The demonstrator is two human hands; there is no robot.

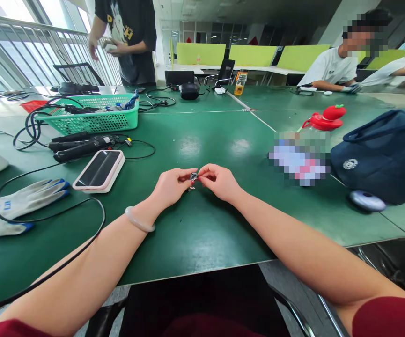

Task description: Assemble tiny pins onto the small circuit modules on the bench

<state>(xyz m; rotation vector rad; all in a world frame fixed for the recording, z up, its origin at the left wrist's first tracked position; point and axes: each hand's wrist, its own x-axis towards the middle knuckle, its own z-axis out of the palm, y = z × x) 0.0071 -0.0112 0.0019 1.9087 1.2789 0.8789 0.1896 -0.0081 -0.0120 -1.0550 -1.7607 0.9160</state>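
Observation:
My left hand and my right hand meet over the middle of the green table. Both pinch one small dark metal part between their fingertips, just above the tabletop. The part is too small to name. A tiny piece hangs or lies right under it. A pale bangle sits on my left wrist.
To the left lie a phone in a pink case, white and blue gloves, black cables, dark tools and a green basket. A navy bag and a red-lidded bottle are at right. People stand and sit at the far side.

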